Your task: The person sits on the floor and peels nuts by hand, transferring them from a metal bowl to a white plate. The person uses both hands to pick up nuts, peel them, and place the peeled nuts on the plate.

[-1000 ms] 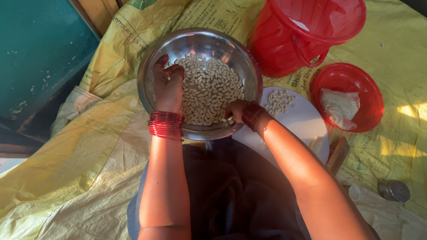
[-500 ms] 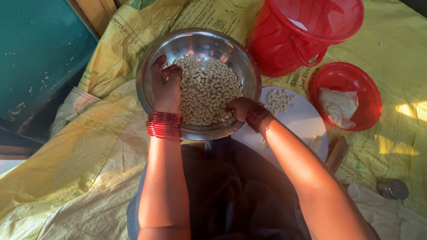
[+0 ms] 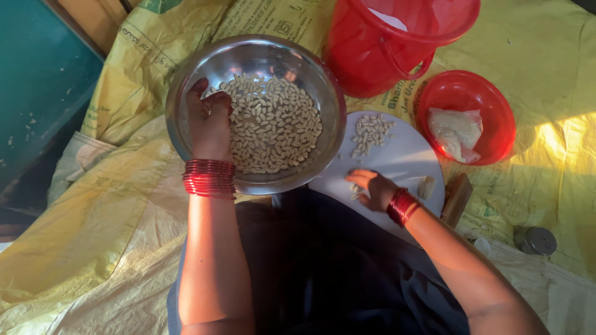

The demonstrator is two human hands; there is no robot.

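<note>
We are looking down at our two hands, both wearing red bangles at the wrist. Our left hand (image 3: 210, 121) is resting inside the steel bowl (image 3: 186, 93), at its left side, with the fingers curled closed over some of the pale peanuts (image 3: 276, 127) that are filling the bowl's bottom. Our right hand (image 3: 374, 188) is lying on the white round board (image 3: 406, 158), just beside the bowl's lower right rim. Its fingers are half open and bent, the tips touching a few loose kernels on the board; we cannot tell if they are gripping any. A small heap of peanuts (image 3: 370, 133) is sitting higher on the same board, apart from this hand. A red bucket (image 3: 385, 49) is standing behind the board, and a red basin (image 3: 490, 102) with a crumpled plastic bag (image 3: 456, 130) is lying to the right. Everything is resting on yellow woven sacks (image 3: 93, 223) spread on the floor.
</note>
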